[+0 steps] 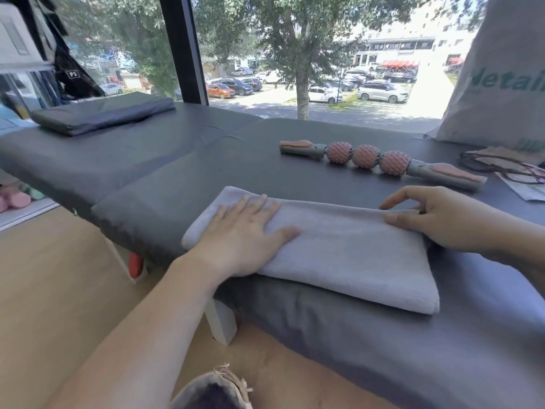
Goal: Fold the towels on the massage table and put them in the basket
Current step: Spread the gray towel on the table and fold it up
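Now left hand (pixel 244 237) flattens towel (pixel 339 255) near table edge (pixel 295 314)

Grey massage table (pixel 206 160), folded towel (pixel 339 249), massage roller (pixel 365 156), bag (pixel 495 84)

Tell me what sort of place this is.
Probably a massage or therapy room: a padded grey massage table, a ball-studded massage roller lying on it, and a folded grey towel under both hands. A large window overlooks a car park.

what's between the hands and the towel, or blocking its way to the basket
Nothing lies between them: the left hand rests flat on the folded grey towel and the right hand touches its far right end. No basket is in view, so that path cannot be judged.
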The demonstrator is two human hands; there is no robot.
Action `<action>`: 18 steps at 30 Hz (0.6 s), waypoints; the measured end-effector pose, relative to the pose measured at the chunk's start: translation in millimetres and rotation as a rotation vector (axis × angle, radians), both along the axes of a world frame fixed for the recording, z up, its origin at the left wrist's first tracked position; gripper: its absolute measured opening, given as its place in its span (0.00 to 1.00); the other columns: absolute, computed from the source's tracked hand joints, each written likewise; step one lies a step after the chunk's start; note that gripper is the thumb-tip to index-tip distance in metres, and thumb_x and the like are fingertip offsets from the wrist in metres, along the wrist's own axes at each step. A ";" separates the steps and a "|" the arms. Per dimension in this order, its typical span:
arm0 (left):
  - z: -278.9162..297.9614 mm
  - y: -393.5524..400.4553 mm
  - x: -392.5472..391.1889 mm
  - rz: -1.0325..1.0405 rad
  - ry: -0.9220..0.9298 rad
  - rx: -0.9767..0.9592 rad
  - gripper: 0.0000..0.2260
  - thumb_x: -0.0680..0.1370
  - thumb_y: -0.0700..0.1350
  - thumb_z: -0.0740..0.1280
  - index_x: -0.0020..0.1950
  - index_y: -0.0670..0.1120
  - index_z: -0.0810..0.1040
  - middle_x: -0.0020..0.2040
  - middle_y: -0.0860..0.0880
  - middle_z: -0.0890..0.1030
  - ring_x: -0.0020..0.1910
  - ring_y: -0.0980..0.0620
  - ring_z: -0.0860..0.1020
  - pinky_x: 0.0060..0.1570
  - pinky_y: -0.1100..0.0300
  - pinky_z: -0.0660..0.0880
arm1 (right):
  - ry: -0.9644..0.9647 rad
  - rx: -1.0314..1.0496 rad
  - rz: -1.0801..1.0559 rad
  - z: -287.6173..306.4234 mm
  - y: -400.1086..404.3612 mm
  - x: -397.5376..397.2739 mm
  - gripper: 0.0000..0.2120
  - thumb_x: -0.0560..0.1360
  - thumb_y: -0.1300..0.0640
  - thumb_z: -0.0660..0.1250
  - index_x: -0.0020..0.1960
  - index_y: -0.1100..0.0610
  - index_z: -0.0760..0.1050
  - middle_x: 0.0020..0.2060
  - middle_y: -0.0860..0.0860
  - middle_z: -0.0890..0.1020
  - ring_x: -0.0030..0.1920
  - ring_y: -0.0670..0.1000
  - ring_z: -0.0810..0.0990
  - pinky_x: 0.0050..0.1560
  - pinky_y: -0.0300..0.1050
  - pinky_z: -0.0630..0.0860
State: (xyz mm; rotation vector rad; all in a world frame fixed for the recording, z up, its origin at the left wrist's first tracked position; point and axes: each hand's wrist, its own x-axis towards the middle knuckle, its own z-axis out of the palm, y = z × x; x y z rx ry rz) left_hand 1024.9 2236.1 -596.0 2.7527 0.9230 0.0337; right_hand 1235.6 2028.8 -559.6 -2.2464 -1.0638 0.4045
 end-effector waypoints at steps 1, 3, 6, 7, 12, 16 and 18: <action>0.5 9.1 -3.7 0.056 0.008 -0.002 0.34 0.78 0.71 0.46 0.82 0.60 0.49 0.82 0.60 0.46 0.81 0.57 0.42 0.79 0.48 0.40 | 0.015 0.009 -0.004 0.5 -0.8 -0.3 0.05 0.76 0.47 0.71 0.51 0.45 0.80 0.39 0.51 0.87 0.40 0.61 0.84 0.46 0.51 0.79; 1.4 27.0 -12.9 0.169 0.017 -0.021 0.33 0.80 0.69 0.45 0.82 0.58 0.47 0.82 0.59 0.45 0.81 0.55 0.44 0.79 0.45 0.41 | 0.025 0.018 -0.014 0.4 -1.6 -0.7 0.05 0.76 0.47 0.71 0.51 0.45 0.80 0.39 0.52 0.87 0.34 0.57 0.82 0.42 0.49 0.77; -1.4 42.5 -21.0 0.296 -0.001 0.066 0.30 0.83 0.64 0.46 0.83 0.54 0.51 0.83 0.52 0.51 0.82 0.50 0.45 0.78 0.43 0.43 | 0.025 0.026 -0.030 0.1 -0.7 -0.3 0.05 0.76 0.47 0.71 0.51 0.45 0.80 0.38 0.55 0.86 0.30 0.52 0.80 0.39 0.47 0.75; -1.8 40.8 -20.1 0.313 -0.057 0.169 0.28 0.84 0.60 0.49 0.82 0.52 0.55 0.83 0.51 0.53 0.82 0.49 0.46 0.78 0.42 0.43 | 0.024 0.029 -0.039 0.0 -0.7 0.9 0.05 0.76 0.47 0.71 0.51 0.45 0.80 0.37 0.56 0.86 0.29 0.51 0.79 0.39 0.47 0.75; 6.6 -30.3 0.4 -0.113 -0.557 0.182 0.27 0.81 0.62 0.53 0.77 0.54 0.67 0.79 0.55 0.64 0.80 0.55 0.54 0.79 0.50 0.46 | 0.060 0.054 -0.061 -0.1 -2.2 4.6 0.07 0.74 0.46 0.73 0.51 0.43 0.80 0.28 0.59 0.81 0.25 0.49 0.77 0.36 0.46 0.69; -11.5 -78.6 9.1 -0.307 -0.165 0.113 0.40 0.72 0.76 0.41 0.81 0.60 0.51 0.83 0.58 0.48 0.81 0.56 0.42 0.78 0.47 0.40 | 0.196 0.127 -0.080 3.2 -4.1 3.9 0.07 0.75 0.51 0.74 0.53 0.47 0.81 0.23 0.54 0.74 0.22 0.49 0.71 0.29 0.41 0.60; -13.1 -76.7 6.4 -0.336 -0.141 0.120 0.44 0.69 0.79 0.41 0.81 0.61 0.49 0.83 0.58 0.47 0.81 0.57 0.41 0.78 0.46 0.39 | 0.383 0.206 -0.066 7.2 -5.7 0.7 0.10 0.74 0.54 0.72 0.55 0.51 0.82 0.26 0.51 0.74 0.22 0.48 0.69 0.25 0.38 0.58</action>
